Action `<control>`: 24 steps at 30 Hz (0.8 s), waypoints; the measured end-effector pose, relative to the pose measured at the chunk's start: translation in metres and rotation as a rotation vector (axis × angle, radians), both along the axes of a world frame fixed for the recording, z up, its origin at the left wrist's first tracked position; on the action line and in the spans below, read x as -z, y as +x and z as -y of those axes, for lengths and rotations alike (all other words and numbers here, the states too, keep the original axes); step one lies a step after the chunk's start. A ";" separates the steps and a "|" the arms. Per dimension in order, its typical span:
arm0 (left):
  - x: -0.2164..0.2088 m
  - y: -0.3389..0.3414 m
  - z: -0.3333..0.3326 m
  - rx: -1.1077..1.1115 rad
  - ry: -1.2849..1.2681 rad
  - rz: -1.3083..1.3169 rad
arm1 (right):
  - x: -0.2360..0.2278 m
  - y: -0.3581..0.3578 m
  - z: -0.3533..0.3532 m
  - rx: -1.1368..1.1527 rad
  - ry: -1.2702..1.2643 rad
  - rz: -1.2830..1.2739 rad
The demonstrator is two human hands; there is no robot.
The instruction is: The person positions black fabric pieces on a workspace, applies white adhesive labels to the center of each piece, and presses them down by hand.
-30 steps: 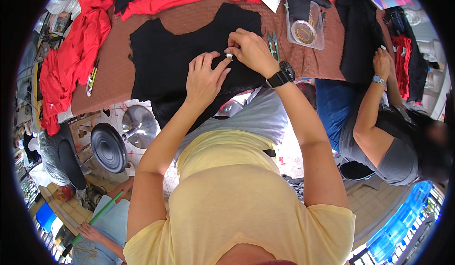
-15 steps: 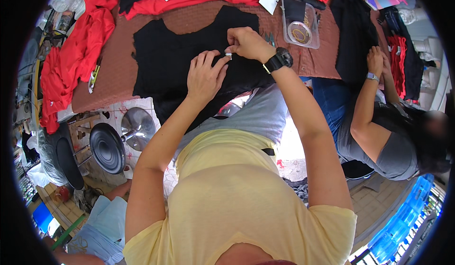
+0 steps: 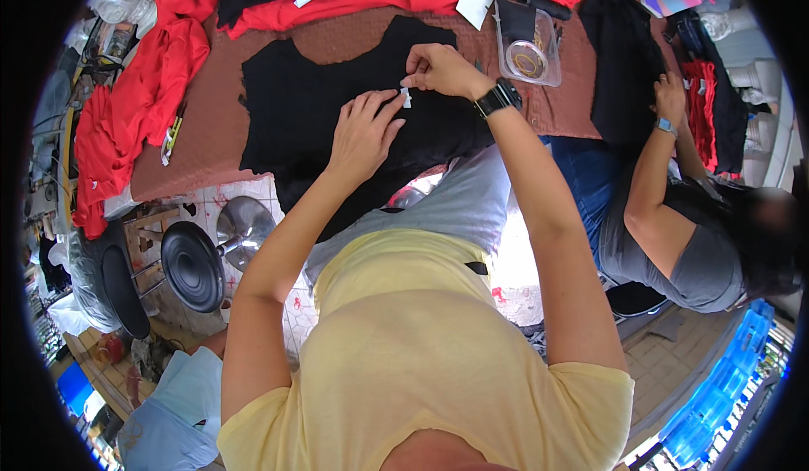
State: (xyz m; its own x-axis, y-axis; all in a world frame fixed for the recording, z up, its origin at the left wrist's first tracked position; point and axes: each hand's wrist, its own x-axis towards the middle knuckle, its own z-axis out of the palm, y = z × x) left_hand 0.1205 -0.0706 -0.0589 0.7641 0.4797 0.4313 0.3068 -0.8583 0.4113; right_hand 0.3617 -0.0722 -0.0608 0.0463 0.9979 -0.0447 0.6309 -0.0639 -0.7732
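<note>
A black garment piece (image 3: 329, 96) with a curved neckline lies spread over the brown-covered table, its near part draping off the edge toward my lap. On its right half sits a small white tag (image 3: 407, 99). My left hand (image 3: 362, 130) rests flat on the cloth, fingers stretched out, the index fingertip beside the tag. Just above the tag, my right hand (image 3: 442, 71) has thumb and forefinger pinched together; whatever is between them is too small to make out. A black watch (image 3: 497, 99) is on my right wrist.
Red cloth (image 3: 139, 104) is heaped along the table's left and far sides. A marker-like yellow-green tool (image 3: 171, 141) lies at left. A clear plastic box (image 3: 546, 50) stands at far right. Beside me, a co-worker's hand (image 3: 670, 99) rests on dark fabric (image 3: 619, 66).
My right hand has shifted slightly up and left of the tag, and more of the white tag shows now. My left hand stays almost in place.
</note>
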 end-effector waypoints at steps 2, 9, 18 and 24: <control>-0.004 0.001 0.001 0.001 -0.056 0.037 | -0.010 -0.011 0.010 0.077 0.164 -0.056; 0.012 0.011 0.015 -0.003 0.043 -0.108 | -0.044 -0.053 0.078 0.173 0.291 -0.102; 0.014 0.010 0.016 -0.014 0.056 -0.119 | -0.056 -0.021 0.102 0.381 0.267 -0.087; 0.015 0.012 0.015 -0.042 0.082 -0.086 | -0.038 0.085 0.068 0.706 0.554 0.424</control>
State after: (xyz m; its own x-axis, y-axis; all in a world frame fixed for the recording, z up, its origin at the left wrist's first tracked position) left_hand 0.1329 -0.0858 -0.0735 0.7802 0.4774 0.4042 0.3740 -0.8739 0.3105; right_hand 0.4472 -0.1400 -0.0228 0.5423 0.6100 0.5778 0.8187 -0.2290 -0.5266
